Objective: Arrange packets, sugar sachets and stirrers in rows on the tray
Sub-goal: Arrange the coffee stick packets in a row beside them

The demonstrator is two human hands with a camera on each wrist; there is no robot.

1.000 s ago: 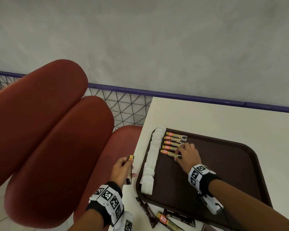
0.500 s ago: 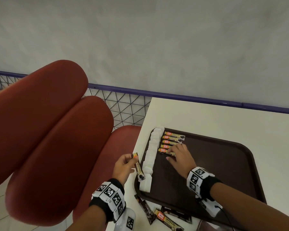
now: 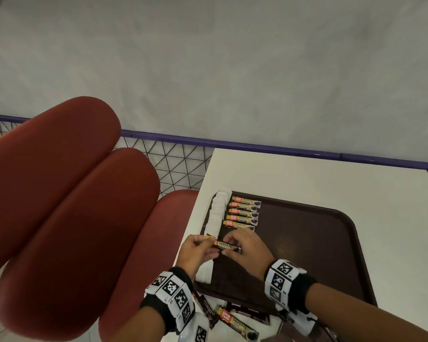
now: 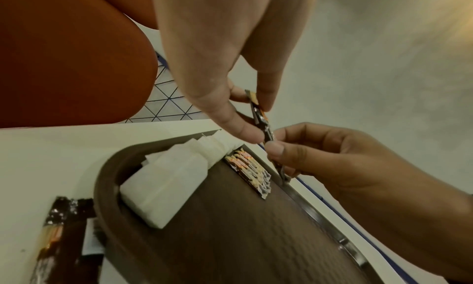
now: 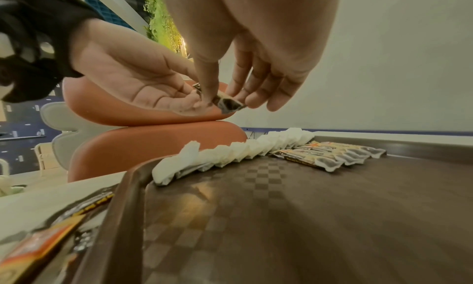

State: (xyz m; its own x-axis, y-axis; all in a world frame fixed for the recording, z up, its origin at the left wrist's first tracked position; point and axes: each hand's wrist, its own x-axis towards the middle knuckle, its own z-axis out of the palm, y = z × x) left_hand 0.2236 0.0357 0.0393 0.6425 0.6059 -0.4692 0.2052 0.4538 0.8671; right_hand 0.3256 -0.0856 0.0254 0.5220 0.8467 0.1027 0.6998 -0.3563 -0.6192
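Packet [image 3: 227, 245] hangs in the air just above the tray [image 3: 331, 255], over its left side, held roughly level between both hands. The left hand [image 3: 197, 253] pinches the orange end between thumb and forefinger. The right hand [image 3: 248, 250] pinches the dark end between thumb and fingertips, its other fingers loosely spread; both hands are clear of the tray floor

On the tray, along its left rim, white sachets [image 3: 216, 218] lie overlapping in one line from the far corner to the near corner. Just beside them, toward the tray's middle, a row [image 3: 242, 214] of five gold packets lies flat at the far end, side by side, orange labels next to the sachets. The held packet is nearer than the last of that row and apart from it

Off the tray, by its near rim, loose packets [image 3: 235, 322] lie on the white table [image 3: 307, 174], some dark, one gold with an orange label. Left of the tray, past the table edge, stands a red padded seat [image 3: 72, 206]
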